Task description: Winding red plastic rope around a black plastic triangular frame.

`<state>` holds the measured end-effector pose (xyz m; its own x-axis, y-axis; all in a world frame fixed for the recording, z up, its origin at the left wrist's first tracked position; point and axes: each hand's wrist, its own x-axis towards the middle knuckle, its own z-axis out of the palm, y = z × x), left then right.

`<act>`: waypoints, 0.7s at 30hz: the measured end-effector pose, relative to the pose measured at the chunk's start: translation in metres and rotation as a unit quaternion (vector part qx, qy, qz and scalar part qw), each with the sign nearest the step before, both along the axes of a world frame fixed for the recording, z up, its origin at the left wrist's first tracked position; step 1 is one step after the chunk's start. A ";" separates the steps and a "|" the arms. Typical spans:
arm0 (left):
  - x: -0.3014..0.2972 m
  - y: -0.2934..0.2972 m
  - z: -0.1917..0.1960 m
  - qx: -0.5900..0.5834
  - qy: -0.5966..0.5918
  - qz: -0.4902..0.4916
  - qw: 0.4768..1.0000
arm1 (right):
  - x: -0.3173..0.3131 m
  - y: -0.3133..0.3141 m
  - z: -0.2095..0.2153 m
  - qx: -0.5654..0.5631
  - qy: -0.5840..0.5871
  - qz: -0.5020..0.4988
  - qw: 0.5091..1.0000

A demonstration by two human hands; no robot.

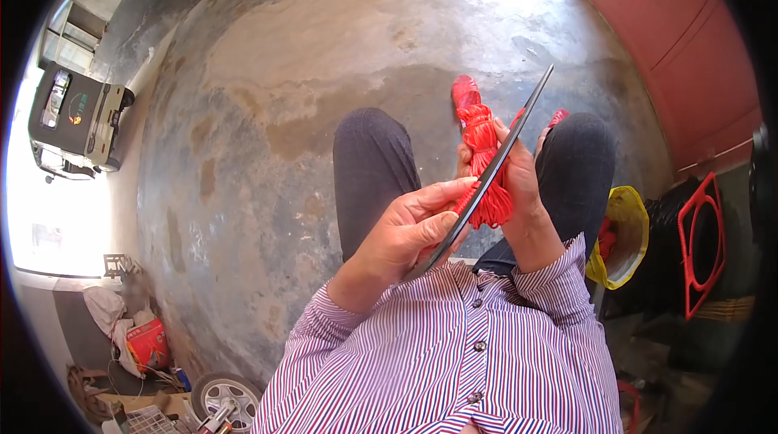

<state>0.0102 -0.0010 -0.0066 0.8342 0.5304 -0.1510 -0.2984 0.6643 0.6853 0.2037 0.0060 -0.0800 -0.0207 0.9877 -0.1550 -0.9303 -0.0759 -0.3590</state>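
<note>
Red box (147,344): squarish red carton with a pale printed patch, lower left, among white cloth and clutter by the wall.
Yellow bag (626,235): soft yellow plastic bag, open-mouthed, holding something red, just right of the person's knee.

Red bundle (484,160) half behind hands

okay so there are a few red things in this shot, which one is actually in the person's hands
The red cord bundle, gripped by the right hand while the left hand lays a dark flat blade across it. The red frame and red box sit untouched.
</note>
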 end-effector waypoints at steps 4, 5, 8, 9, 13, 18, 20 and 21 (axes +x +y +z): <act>0.003 0.000 -0.001 -0.008 0.018 0.015 1.000 | 0.000 0.001 0.012 0.005 -0.022 0.012 1.000; 0.003 -0.001 0.000 -0.009 0.022 0.016 1.000 | 0.000 0.002 0.014 0.008 -0.021 0.019 1.000; 0.005 -0.002 0.001 -0.001 0.034 0.018 0.999 | -0.002 0.004 0.020 0.008 -0.013 0.020 1.000; 0.006 -0.002 0.000 0.003 0.037 0.016 0.999 | -0.004 0.004 0.022 0.007 -0.010 0.017 1.000; 0.007 -0.002 -0.001 0.008 0.052 0.011 0.999 | -0.006 0.009 0.024 0.022 0.001 0.009 1.000; 0.013 -0.003 0.004 0.018 0.059 0.036 0.997 | -0.008 0.012 0.025 0.033 0.012 0.018 0.999; 0.011 -0.003 0.003 0.017 0.058 0.035 0.998 | -0.008 0.013 0.026 0.038 0.002 0.023 0.999; 0.010 -0.003 0.002 0.017 0.055 0.034 0.998 | -0.008 0.013 0.026 0.040 -0.003 0.025 0.999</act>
<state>0.0206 -0.0041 -0.0043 0.7761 0.5909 -0.2203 -0.2634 0.6212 0.7381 0.1954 0.0187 -0.0537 -0.0706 0.9946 -0.0760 -0.9238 -0.0940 -0.3712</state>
